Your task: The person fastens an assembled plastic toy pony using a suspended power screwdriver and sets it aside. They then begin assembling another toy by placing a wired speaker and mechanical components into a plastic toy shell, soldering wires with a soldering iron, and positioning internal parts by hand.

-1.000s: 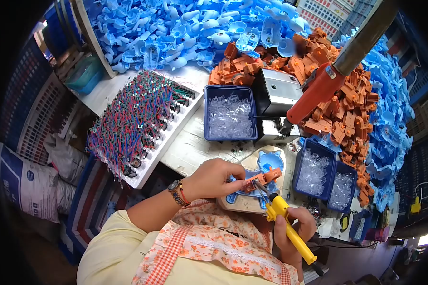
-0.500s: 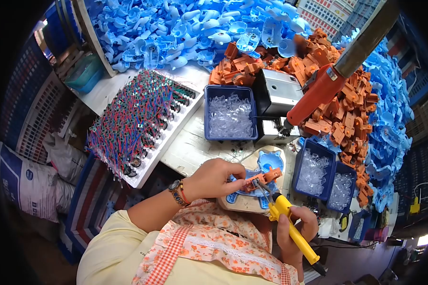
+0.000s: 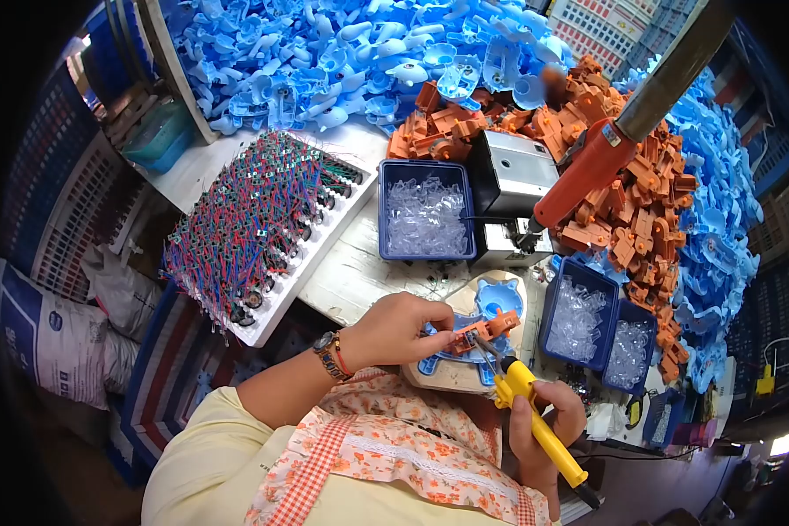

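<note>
My left hand (image 3: 403,329) pinches the near end of an orange plastic part (image 3: 501,323) above a blue plastic shell (image 3: 498,298), which lies on a pale wooden block (image 3: 425,375). Wrapped around the handle of a yellow soldering iron (image 3: 519,380) is my right hand (image 3: 548,425). The iron's metal tip end reaches the orange part beside my left fingertips. Exactly what the tip touches is too small to tell.
A white foam tray (image 3: 280,302) of wired parts stands left. Blue bins (image 3: 382,210) (image 3: 548,320) hold clear pieces. A red electric screwdriver (image 3: 583,175) hangs beside a metal box (image 3: 513,171). Orange parts (image 3: 636,228) and blue shells (image 3: 351,61) are heaped behind.
Compared with a second ago, the yellow iron and my right hand have shifted slightly to the right and down. My left hand keeps its pinch on the orange part.
</note>
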Demonstrator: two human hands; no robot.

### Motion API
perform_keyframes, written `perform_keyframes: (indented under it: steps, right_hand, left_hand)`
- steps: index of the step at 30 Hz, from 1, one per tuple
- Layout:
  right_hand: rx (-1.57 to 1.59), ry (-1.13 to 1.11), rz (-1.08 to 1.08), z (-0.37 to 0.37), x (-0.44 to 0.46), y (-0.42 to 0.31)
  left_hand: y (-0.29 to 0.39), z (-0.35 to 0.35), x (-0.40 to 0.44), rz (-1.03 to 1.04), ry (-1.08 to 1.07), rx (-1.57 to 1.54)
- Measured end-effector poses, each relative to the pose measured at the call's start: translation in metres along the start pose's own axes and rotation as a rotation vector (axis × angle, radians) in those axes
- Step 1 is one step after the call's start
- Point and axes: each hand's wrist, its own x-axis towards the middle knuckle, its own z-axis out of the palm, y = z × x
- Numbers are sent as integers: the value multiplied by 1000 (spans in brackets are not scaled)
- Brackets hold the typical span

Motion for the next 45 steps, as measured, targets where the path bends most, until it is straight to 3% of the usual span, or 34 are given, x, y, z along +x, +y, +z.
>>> perform_keyframes:
  steps: [13,28,33,38,41,45]
  right_hand:
    - [61,-67,4,-1,3,1]
    - [12,-6,42,-1,-1,0]
    - [20,77,-60,-1,3,4]
    - [257,154,114,-5,-27,8]
    - [292,238,201,-9,-34,8]
    - [330,325,319,-13,-33,8]
  left_hand:
    - [2,-1,1,-5,-17,16]
    - [3,-3,2,-18,-46,48]
    - [-1,-2,3,20,-42,35]
    - [-4,-10,9,137,-111,63]
    - [6,-25,14,87,-239,79]
    - [-16,-31,12,164,-12,7]
